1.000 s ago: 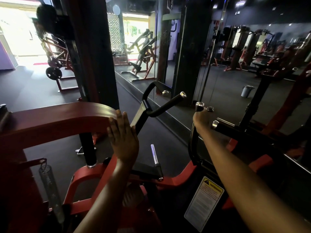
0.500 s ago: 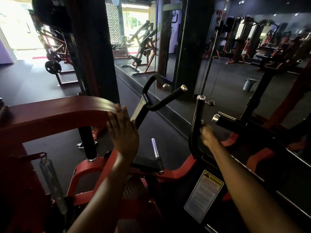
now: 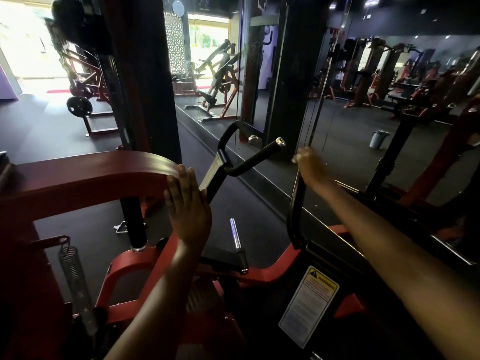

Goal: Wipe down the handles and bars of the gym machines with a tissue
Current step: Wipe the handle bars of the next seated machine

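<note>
Two hands working: right hand [image 3: 309, 165] is clamping the top of the right black handle [image 3: 294, 216], tissue barely visible, mid-wipe; left hand [image 3: 188, 203] is pressing flat-fingered on the red bar [image 3: 91, 172]. Next, probably stroking downward.

- A warning label [image 3: 309, 305] sits on the black panel of the machine's frame, low and right of centre.
- Its yellow header strip bears a black triangle with an exclamation mark and the word "WARNING".
- Below the header, red lines of print and then a block of small dark print fill the white field; both are too fine to read.
</note>
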A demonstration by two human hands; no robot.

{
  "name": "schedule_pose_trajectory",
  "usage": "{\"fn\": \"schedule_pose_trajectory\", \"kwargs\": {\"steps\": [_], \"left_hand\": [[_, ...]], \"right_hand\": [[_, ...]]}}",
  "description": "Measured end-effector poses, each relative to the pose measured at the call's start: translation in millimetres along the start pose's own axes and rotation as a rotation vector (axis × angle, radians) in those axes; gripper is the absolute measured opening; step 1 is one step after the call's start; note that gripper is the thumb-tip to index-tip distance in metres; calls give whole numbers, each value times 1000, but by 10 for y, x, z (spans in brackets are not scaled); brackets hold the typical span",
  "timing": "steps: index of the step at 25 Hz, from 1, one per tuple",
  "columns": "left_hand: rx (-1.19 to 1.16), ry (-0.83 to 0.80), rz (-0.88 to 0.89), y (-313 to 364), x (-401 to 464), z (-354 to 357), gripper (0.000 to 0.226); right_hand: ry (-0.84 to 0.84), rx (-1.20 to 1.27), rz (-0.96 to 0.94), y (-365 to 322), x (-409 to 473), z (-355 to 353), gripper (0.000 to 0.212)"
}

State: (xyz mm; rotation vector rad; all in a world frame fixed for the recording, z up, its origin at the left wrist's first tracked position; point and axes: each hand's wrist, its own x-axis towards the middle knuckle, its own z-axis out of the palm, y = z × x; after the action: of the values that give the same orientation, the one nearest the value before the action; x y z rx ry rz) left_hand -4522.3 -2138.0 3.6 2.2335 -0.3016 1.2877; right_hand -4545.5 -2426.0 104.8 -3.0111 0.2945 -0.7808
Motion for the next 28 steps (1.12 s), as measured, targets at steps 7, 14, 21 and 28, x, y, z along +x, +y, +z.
{"fn": "schedule_pose_trajectory", "kwargs": {"steps": [7, 14, 21, 28], "left_hand": [[103, 42, 37, -37, -19, 49, 66], [79, 14, 42, -25, -19, 31, 68], [129, 39, 47, -1, 1, -11, 61], [137, -7, 66, -5, -5, -52, 67]], "right_hand": [[-380, -327, -406, -373, -665, 461, 25], [-295, -366, -451, -53, -469, 432, 21], [-541, 114, -680, 138, -1590, 444, 20], [-328, 747, 752, 162, -1303, 554, 23]]}}
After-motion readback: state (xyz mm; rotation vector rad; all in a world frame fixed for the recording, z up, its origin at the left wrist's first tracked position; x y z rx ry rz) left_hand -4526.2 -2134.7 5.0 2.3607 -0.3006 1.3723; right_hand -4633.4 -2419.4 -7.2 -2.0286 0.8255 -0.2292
